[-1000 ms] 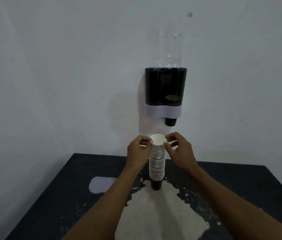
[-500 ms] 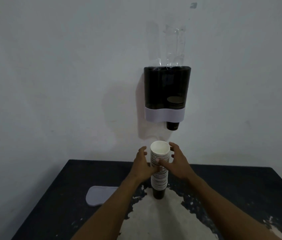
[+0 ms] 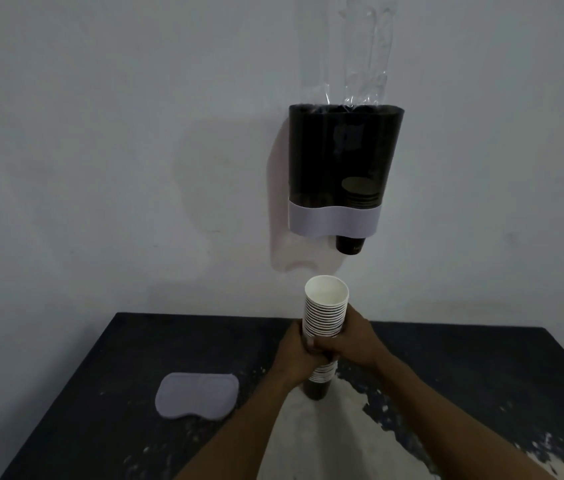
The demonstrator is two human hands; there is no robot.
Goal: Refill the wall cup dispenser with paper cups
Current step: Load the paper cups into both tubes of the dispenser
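A tall stack of paper cups (image 3: 325,306) stands upright on the dark table (image 3: 446,368), white inside with dark sides. My left hand (image 3: 296,355) and my right hand (image 3: 353,341) both wrap around the middle of the stack. On the wall above hangs the dark cup dispenser (image 3: 339,161) with a pale band at its base. A few cups sit low in its right tube, and one dark cup (image 3: 349,244) pokes out below. Its top is open, with clear plastic sleeves (image 3: 367,53) rising out of it.
The dispenser's pale lid (image 3: 197,396) lies flat on the table to the left of my arms. The table top is worn, with a large pale patch (image 3: 325,445) under the stack. A plain white wall stands behind the table.
My hands slid down from the stack's rim to its middle and closed around it. The view has moved closer to the wall and the dispenser.
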